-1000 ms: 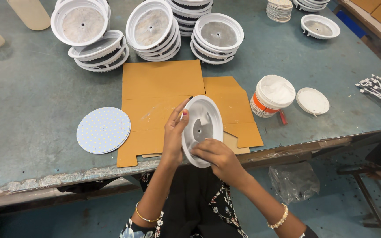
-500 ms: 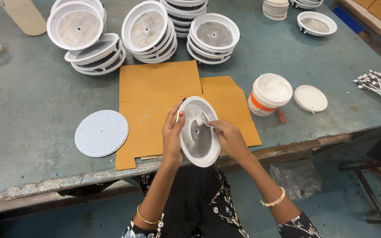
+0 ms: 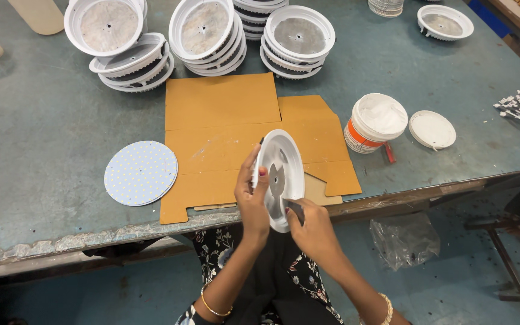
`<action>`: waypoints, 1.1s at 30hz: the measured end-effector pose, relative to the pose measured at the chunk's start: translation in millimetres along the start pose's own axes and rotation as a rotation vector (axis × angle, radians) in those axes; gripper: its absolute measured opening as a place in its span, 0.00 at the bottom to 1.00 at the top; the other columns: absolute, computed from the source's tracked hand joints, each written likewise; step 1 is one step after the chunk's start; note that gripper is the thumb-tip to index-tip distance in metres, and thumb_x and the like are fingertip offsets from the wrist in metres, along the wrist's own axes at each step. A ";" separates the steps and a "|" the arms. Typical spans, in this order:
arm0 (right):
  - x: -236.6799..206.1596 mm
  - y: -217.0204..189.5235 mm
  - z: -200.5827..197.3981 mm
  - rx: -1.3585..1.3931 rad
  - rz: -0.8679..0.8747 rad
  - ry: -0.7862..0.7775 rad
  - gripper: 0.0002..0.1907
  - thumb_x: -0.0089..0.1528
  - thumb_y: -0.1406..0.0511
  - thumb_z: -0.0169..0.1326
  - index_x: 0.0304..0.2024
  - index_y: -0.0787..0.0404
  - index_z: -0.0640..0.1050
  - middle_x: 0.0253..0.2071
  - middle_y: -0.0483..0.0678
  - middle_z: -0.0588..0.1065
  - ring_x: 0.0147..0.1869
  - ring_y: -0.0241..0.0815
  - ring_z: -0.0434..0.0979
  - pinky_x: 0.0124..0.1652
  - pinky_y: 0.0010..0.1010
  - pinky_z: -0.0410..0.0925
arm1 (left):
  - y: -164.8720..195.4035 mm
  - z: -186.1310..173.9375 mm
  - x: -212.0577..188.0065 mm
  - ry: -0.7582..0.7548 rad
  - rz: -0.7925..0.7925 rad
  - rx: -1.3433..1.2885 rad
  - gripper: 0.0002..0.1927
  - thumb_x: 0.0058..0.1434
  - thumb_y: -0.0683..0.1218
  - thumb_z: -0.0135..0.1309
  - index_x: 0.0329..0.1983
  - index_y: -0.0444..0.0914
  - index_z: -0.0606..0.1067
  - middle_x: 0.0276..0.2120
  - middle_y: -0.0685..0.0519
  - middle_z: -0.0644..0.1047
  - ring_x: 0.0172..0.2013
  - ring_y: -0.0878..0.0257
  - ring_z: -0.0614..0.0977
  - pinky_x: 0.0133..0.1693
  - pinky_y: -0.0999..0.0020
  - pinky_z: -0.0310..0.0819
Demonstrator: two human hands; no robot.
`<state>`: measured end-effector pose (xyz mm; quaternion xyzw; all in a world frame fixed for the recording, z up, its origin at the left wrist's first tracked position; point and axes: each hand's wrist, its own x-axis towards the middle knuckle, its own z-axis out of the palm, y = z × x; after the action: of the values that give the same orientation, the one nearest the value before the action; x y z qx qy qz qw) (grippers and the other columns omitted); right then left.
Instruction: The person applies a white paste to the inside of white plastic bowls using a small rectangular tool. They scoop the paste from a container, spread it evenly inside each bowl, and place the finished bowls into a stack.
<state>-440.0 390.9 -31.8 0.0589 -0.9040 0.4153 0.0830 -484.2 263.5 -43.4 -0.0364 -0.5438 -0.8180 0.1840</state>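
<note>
— Location of the white round housing (image 3: 279, 174)?
— Held tilted above the worktop (image 3: 31, 150) edge, over the cardboard sheet (image 3: 224, 126).
— Fingers?
— Left hand (image 3: 253, 201) clasped the housing's rim. Right hand (image 3: 314, 232) pinched a small dark tool (image 3: 295, 209) against its inside.

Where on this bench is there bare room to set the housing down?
Bare table left of the cardboard sheet, above the round disc; also between stacked housings and tub. Crowded along the far edge.

One head-worn camera looks steeply down, close over the hands, facing forward across the workbench (image 3: 31, 198).
</note>
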 end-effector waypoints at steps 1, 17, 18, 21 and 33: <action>-2.8 -4.6 -0.3 -0.005 0.043 -0.005 0.11 0.60 0.69 0.55 0.43 0.69 0.81 0.39 0.62 0.81 0.45 0.59 0.83 0.44 0.39 0.73 | 1.1 3.1 -5.3 0.000 0.009 -0.017 0.26 0.70 0.50 0.52 0.67 0.34 0.70 0.63 0.47 0.74 0.61 0.60 0.74 0.64 0.66 0.62; 46.1 27.8 -4.2 0.005 -0.282 0.067 0.19 0.60 0.78 0.49 0.52 0.64 0.80 0.51 0.59 0.80 0.53 0.55 0.82 0.51 0.38 0.73 | 14.1 -8.6 -31.3 0.070 -0.048 -0.030 0.27 0.70 0.51 0.52 0.69 0.34 0.70 0.52 0.46 0.78 0.47 0.64 0.76 0.51 0.70 0.69; 38.4 29.0 -2.0 0.024 -0.234 0.040 0.21 0.60 0.79 0.47 0.52 0.64 0.80 0.51 0.58 0.80 0.53 0.54 0.82 0.51 0.37 0.74 | 13.1 -9.7 -30.0 0.072 -0.027 -0.045 0.27 0.71 0.51 0.52 0.69 0.34 0.70 0.52 0.47 0.78 0.48 0.64 0.76 0.52 0.71 0.69; 10.1 22.0 2.2 0.066 -0.163 -0.009 0.23 0.58 0.81 0.44 0.52 0.65 0.79 0.51 0.58 0.79 0.55 0.53 0.82 0.51 0.36 0.75 | 9.6 -12.0 -24.8 0.077 0.020 -0.080 0.26 0.71 0.50 0.51 0.68 0.34 0.69 0.53 0.49 0.78 0.51 0.66 0.77 0.55 0.71 0.68; 51.6 13.8 -4.4 0.075 -0.203 0.124 0.17 0.62 0.75 0.49 0.51 0.64 0.81 0.47 0.58 0.81 0.50 0.53 0.84 0.49 0.37 0.73 | 8.2 -18.4 -22.5 0.085 0.019 -0.101 0.25 0.71 0.49 0.49 0.69 0.33 0.68 0.61 0.46 0.75 0.59 0.62 0.76 0.61 0.68 0.66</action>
<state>-492.5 401.3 -28.9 0.1274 -0.8703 0.4412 0.1782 -457.9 250.0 -49.5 -0.0161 -0.4931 -0.8435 0.2125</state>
